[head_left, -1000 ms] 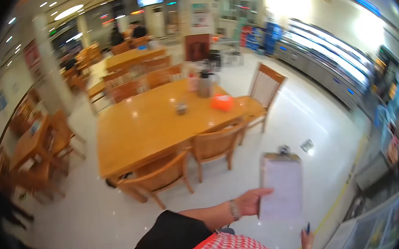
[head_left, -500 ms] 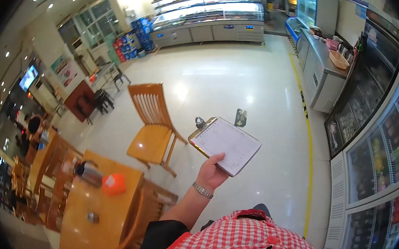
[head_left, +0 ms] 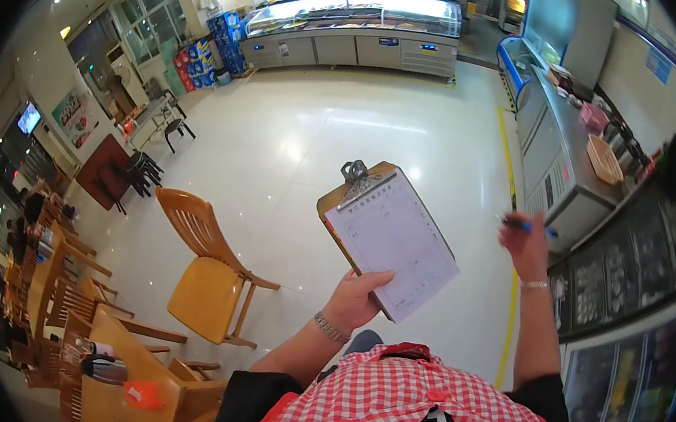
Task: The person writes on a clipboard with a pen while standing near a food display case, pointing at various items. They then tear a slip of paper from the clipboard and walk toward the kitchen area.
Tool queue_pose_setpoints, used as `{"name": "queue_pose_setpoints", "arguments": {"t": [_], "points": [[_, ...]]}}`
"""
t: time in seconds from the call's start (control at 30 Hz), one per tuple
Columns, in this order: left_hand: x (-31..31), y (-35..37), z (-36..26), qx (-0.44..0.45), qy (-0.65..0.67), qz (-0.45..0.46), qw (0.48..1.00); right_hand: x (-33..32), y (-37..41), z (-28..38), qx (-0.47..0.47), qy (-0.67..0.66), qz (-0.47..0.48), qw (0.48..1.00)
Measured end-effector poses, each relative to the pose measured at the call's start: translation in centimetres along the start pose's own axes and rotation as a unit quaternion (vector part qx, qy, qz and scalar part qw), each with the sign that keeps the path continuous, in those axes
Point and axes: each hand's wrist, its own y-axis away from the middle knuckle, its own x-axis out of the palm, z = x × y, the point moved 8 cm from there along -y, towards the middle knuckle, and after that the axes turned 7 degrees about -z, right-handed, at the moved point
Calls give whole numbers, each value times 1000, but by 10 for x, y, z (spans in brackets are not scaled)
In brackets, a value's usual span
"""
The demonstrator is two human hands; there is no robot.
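Note:
My left hand (head_left: pixel 353 301) is closed on the lower left edge of a clipboard (head_left: pixel 326 209), its thumb lying over the front. A metal clip at the top of the board pins a white printed form (head_left: pixel 396 242), which faces up toward me. Off to the right, my right hand (head_left: pixel 527 251) is raised with its fingers closed around a dark and blue pen (head_left: pixel 516 224). A gap separates the pen from the clipboard. Slight motion blur covers the right hand.
A wooden chair (head_left: pixel 206 293) stands ahead on the left, beside a wooden table (head_left: pixel 120 395) with an orange item (head_left: pixel 142 395). Along the right run a steel counter (head_left: pixel 548 150) and glass-door fridges (head_left: pixel 639 377). A lit display case (head_left: pixel 355 47) spans the back.
My right hand has come into view holding the pen. The clipboard has turned more upright and sits nearer to me. My view has shifted forward, and the chair now appears further left.

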Motion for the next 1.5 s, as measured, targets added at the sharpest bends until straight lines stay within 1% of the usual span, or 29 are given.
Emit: {"name": "queue_pose_setpoints", "arguments": {"t": [0.03, 0.07, 0.1, 0.13, 0.2, 0.3, 0.4, 0.5, 0.53, 0.6, 0.63, 0.7, 0.73, 0.8, 0.83, 0.87, 0.9, 0.93, 0.97, 1.0, 1.07, 1.17, 1.27, 1.37, 1.47, 1.5], "points": [[-1, -25, -10, 10, -2, 0, 1000, 68, -21, 17, -18, 32, 94, 995], [4, -33, -20, 18, -5, 7, 1000, 133, -15, 35, -53, 72, 151, 984], [2, -63, -33, 24, -9, 13, 1000, 178, -31, 40, -82, 141, 166, 972], [-3, -86, -43, 27, -15, 17, 999, 214, -49, 37, -97, 158, 208, 960], [-10, -137, -65, 23, -25, 22, 999, 260, -100, 20, -127, 189, 255, 940], [-7, -205, -114, 24, -50, 51, 997, 297, -171, 17, -141, 187, 209, 949], [-1, -291, -152, 8, -65, 66, 996, 330, -246, 33, -206, 177, 196, 942], [-1, -364, -178, -16, -119, 78, 990, 345, -319, 45, -260, 220, 154, 927], [1, -376, -182, -13, -139, 86, 986, 345, -329, 48, -275, 210, 147, 927], [3, -428, -203, -13, -172, 102, 980, 352, -383, 48, -302, 190, 138, 924], [3, -453, -212, -11, -189, 107, 976, 357, -410, 46, -312, 203, 141, 918], [-1, -506, -228, -57, -116, 59, 990, 369, -459, 40, -329, 230, 157, 902], [-5, -533, -235, -78, -78, 32, 993, 371, -486, 33, -264, 237, 169, 920], [-15, -596, -264, -2, -132, 53, 990, 373, -537, 35, -146, 242, 196, 939], [-22, -628, -279, 36, -159, 63, 985, 375, -560, 27, -66, 194, 262, 943], [-28, -657, -298, 84, -221, 57, 970, 384, -574, 18, 33, 97, 353, 930], [-34, -685, -318, 132, -282, 49, 949, 391, -585, 11, 132, -1, 436, 890], [-38, -711, -335, 176, -343, 41, 922, 395, -598, 2, 204, -10, 481, 853], [-39, -734, -353, 211, -360, 20, 909, 400, -610, -7, 271, -30, 507, 817], [-42, -751, -366, 198, -374, 8, 906, 407, -621, -17, 340, -30, 496, 798], [-48, -787, -385, 173, -388, -19, 905, 426, -662, -36, 428, -103, 469, 765], [-49, -847, -411, 219, -355, 1, 909, 457, -742, -48, 393, -81, 493, 772], [-73, -919, -432, 185, -199, -27, 962, 482, -821, -67, 368, -26, 501, 783], [-77, -995, -454, 130, -53, -46, 989, 516, -921, -59, 181, 61, 467, 863], [-86, -1074, -472, 61, 31, 32, 997, 544, -1011, -25, 67, 134, 365, 919], [-85, -1106, -477, 37, 36, 43, 998, 550, -1047, -17, 12, 115, 364, 924]]}}
